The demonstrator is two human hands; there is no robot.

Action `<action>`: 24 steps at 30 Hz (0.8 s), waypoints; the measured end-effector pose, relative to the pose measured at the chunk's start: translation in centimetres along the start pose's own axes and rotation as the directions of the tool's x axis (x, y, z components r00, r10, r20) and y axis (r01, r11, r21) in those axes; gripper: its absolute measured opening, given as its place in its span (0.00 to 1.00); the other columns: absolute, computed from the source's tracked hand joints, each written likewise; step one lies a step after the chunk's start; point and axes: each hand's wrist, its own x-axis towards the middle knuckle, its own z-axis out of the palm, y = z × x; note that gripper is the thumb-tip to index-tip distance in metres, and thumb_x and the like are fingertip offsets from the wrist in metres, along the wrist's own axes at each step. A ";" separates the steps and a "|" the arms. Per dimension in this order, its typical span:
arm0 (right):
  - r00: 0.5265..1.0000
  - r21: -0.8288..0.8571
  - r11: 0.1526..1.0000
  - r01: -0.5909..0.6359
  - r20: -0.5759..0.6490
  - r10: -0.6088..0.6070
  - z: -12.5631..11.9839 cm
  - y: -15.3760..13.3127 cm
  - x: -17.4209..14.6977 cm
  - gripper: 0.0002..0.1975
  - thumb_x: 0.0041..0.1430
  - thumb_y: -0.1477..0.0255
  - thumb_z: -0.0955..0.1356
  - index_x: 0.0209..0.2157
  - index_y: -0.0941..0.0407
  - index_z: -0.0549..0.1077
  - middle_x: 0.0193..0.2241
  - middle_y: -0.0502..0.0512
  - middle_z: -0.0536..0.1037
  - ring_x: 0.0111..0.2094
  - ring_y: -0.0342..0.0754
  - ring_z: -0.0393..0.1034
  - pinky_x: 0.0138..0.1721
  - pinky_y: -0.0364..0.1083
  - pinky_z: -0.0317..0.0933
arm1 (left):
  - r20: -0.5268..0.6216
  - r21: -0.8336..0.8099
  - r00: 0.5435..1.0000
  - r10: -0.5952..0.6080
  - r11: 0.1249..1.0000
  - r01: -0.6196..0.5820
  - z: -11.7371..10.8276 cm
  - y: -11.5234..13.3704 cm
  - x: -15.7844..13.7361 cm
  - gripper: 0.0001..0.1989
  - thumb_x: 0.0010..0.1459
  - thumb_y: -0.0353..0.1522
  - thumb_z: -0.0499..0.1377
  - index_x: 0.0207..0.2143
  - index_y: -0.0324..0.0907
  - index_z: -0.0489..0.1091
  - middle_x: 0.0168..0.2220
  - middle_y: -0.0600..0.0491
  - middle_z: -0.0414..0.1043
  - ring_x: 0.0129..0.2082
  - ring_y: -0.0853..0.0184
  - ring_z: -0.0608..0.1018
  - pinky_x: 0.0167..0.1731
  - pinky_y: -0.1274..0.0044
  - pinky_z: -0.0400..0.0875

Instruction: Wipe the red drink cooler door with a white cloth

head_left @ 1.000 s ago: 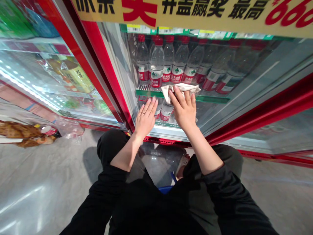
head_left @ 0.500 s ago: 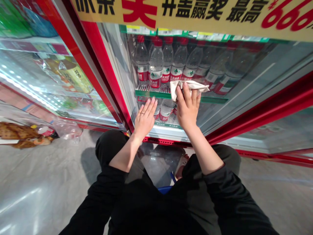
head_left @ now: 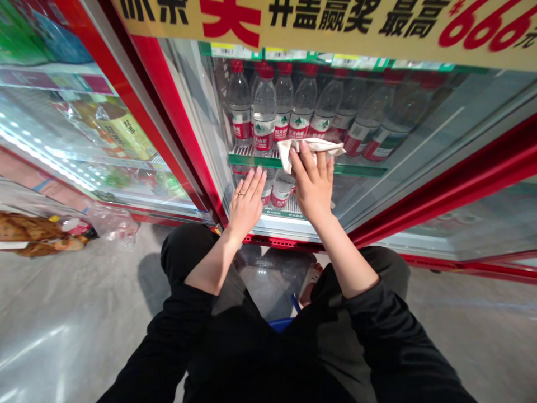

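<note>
My right hand (head_left: pixel 312 182) presses a white cloth (head_left: pixel 331 146) flat against the glass door (head_left: pixel 356 193) of a drinks fridge, its fingers spread over the cloth's lower part. To its left, my left hand (head_left: pixel 246 204) lies with straight fingers against the same glass, holding nothing; a ring shows on one finger. Behind the pane stand rows of red-capped water bottles (head_left: pixel 264 115) on a shelf with a green front edge (head_left: pixel 255 161). More bottles on the shelf below are partly hidden by my hands.
A yellow banner (head_left: pixel 364 36) crosses the door's upper part. Red frames (head_left: pixel 428 187) border the door. Another fridge with drinks (head_left: pixel 126 129) stands at left. A brown bag (head_left: pixel 29 229) and clear plastic (head_left: pixel 113 224) lie on the floor. Something blue (head_left: pixel 280 324) shows between my legs.
My right hand has slid left across the glass with the cloth, closer to my left hand. My left hand keeps its place on the pane. The view has shifted slightly.
</note>
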 end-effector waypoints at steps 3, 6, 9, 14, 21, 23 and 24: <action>0.996 0.009 0.997 0.081 0.043 -0.082 -0.1 -0.7 0.0 0.30 0.79 0.74 0.57 0.77 0.46 0.64 0.76 0.56 0.67 0.79 0.58 0.56 0.80 0.67 0.48 | -0.018 0.025 1.000 0.009 1.000 -0.009 0.2 -0.1 0.1 0.33 0.73 0.25 0.47 0.79 0.37 0.58 0.80 0.47 0.53 0.81 0.60 0.54 0.81 0.63 0.50; 0.995 0.011 0.997 0.078 0.066 -0.079 0.1 -0.1 -1.6 0.29 0.79 0.74 0.58 0.75 0.45 0.67 0.74 0.55 0.71 0.77 0.56 0.60 0.79 0.64 0.50 | 0.006 0.046 1.000 0.009 0.999 -0.009 0.1 -0.1 0.0 0.33 0.74 0.24 0.47 0.79 0.37 0.57 0.80 0.46 0.52 0.82 0.61 0.54 0.81 0.64 0.50; 0.999 0.001 0.999 -0.032 0.028 0.032 0.3 1.1 -3.1 0.29 0.79 0.74 0.57 0.74 0.46 0.69 0.75 0.57 0.70 0.77 0.58 0.59 0.79 0.67 0.50 | 0.020 0.063 1.000 0.020 0.998 -0.022 -0.2 -0.1 -0.1 0.33 0.75 0.25 0.45 0.80 0.38 0.55 0.81 0.46 0.50 0.82 0.61 0.52 0.81 0.64 0.49; 0.995 -0.006 0.995 -0.102 -0.008 0.102 -0.1 1.2 -1.7 0.32 0.77 0.74 0.55 0.77 0.48 0.63 0.78 0.60 0.63 0.81 0.62 0.50 0.78 0.74 0.47 | 0.024 0.047 1.000 0.012 0.999 -0.013 -0.4 0.1 -0.3 0.33 0.77 0.27 0.43 0.81 0.39 0.54 0.81 0.48 0.48 0.82 0.61 0.51 0.82 0.63 0.48; 0.995 0.001 1.000 0.020 0.095 -0.020 -1.0 0.5 -0.7 0.29 0.79 0.72 0.57 0.76 0.47 0.65 0.76 0.57 0.67 0.79 0.58 0.56 0.79 0.67 0.49 | 0.053 0.047 0.998 -0.033 0.998 0.031 -0.4 0.2 -0.1 0.34 0.76 0.27 0.44 0.81 0.41 0.53 0.82 0.51 0.47 0.82 0.59 0.50 0.82 0.62 0.48; 0.994 0.004 1.000 0.026 0.108 -0.027 -1.1 1.4 -1.8 0.28 0.80 0.71 0.57 0.75 0.46 0.67 0.75 0.56 0.70 0.77 0.56 0.60 0.79 0.64 0.51 | 0.084 0.043 0.996 -0.043 0.998 0.039 -0.4 0.3 -0.1 0.34 0.75 0.28 0.44 0.82 0.41 0.51 0.82 0.51 0.42 0.83 0.58 0.48 0.82 0.62 0.46; 0.995 -0.004 1.000 0.009 0.103 -0.009 -1.2 1.9 -2.4 0.28 0.80 0.72 0.57 0.74 0.46 0.68 0.74 0.56 0.71 0.76 0.56 0.61 0.78 0.64 0.52 | 0.100 0.039 0.994 -0.041 0.999 0.037 -0.4 0.4 0.0 0.35 0.75 0.28 0.44 0.82 0.41 0.51 0.82 0.52 0.41 0.83 0.58 0.47 0.83 0.62 0.45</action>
